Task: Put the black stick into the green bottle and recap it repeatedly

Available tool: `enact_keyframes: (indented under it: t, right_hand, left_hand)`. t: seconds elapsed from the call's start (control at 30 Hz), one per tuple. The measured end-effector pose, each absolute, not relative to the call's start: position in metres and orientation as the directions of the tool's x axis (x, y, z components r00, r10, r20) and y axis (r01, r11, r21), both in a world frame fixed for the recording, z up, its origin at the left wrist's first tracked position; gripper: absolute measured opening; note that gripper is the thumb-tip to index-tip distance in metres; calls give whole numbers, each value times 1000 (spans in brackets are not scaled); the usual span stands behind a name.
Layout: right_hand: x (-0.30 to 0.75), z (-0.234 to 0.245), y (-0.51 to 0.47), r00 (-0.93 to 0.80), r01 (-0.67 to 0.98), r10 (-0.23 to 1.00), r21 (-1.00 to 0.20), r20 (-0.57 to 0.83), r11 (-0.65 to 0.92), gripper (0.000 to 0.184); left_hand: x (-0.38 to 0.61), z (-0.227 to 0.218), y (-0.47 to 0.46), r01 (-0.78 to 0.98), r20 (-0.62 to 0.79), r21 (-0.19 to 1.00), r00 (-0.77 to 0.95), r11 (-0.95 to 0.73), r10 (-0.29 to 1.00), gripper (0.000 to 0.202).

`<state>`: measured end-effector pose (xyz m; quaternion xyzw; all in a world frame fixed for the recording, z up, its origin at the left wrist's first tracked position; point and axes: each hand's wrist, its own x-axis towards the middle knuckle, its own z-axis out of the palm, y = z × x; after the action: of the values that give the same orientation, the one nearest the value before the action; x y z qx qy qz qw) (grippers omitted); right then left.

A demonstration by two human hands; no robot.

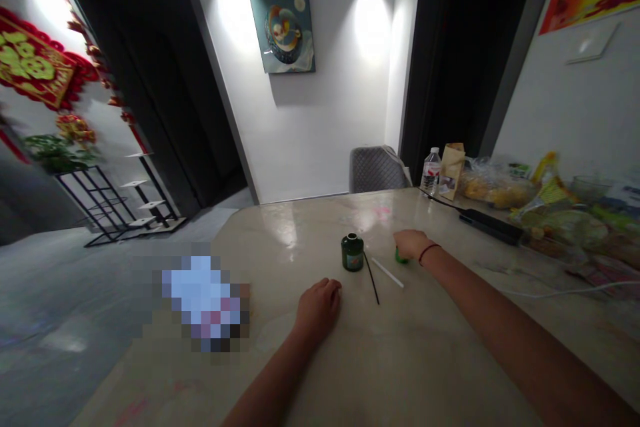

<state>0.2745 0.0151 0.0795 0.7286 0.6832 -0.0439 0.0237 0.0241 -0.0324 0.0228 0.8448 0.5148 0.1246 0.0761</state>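
My right hand (413, 244), with a dark red cord at the wrist, closes over a small green object (401, 256) at the tabletop; most of it is hidden under the fingers. My left hand (319, 305) rests on the table with its fingers curled together and nothing visible in them. Between the hands, nearer the left one, a dark green bottle (353, 255) with a label stands upright, its neck uncapped. Beside it lie a thin black stick (371, 278) and a short white stick (388, 273).
On the right of the table (280, 240) are a black power strip (491, 226), a white cable (560, 293), a water bottle (431, 170), a paper bag (451, 172) and plastic food bags (495, 187). A pixelated patch covers something at left. A grey chair (377, 170) stands behind.
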Motion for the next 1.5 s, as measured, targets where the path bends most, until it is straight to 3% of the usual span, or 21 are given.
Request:
enact_keyframes:
  t: [0.17,0.27,0.33,0.4,0.5,0.7,0.97,1.1,1.23,1.4,1.5]
  right_hand:
    - [282,83,14,0,996,999,-93,-50,-5,34]
    - [267,86,27,-17,896,988,-437,152,83,43]
    - [250,85,36,0,687,960,-698,280,204,42]
    - [234,81,44,-19,459,939,-831,344,314,37]
    - [220,69,47,-35,356,933,-867,359,348,35]
    - [222,41,42,0,353,941,-881,338,316,33]
    - [217,35,22,-21,163,952,-938,307,306,47]
    - [222,41,12,82,202,966,-953,244,224,56]
    - [225,42,12,189,241,939,-941,287,239,66]
    - [223,34,20,195,242,921,-926,338,289,55]
    - [224,32,21,305,294,907,-934,292,202,47]
  left_hand:
    - [24,24,-31,852,114,263,439,-454,891,26]
    - [24,25,-32,851,105,268,440,-451,892,26]
    - [24,25,-33,852,108,266,439,-451,892,26]
    - [24,25,-33,854,115,257,437,-451,892,25]
    - [25,25,-34,859,117,248,432,-447,894,25]
    - [25,25,-33,858,102,257,433,-444,896,26]
    - [24,26,-33,865,95,258,421,-431,902,26]
    - [25,26,-33,861,91,268,425,-433,901,27]
    - [26,28,-33,858,85,279,426,-432,901,26]
    - [26,27,-34,862,88,268,423,-430,902,25]
    - [25,26,-33,858,106,260,432,-444,896,24]
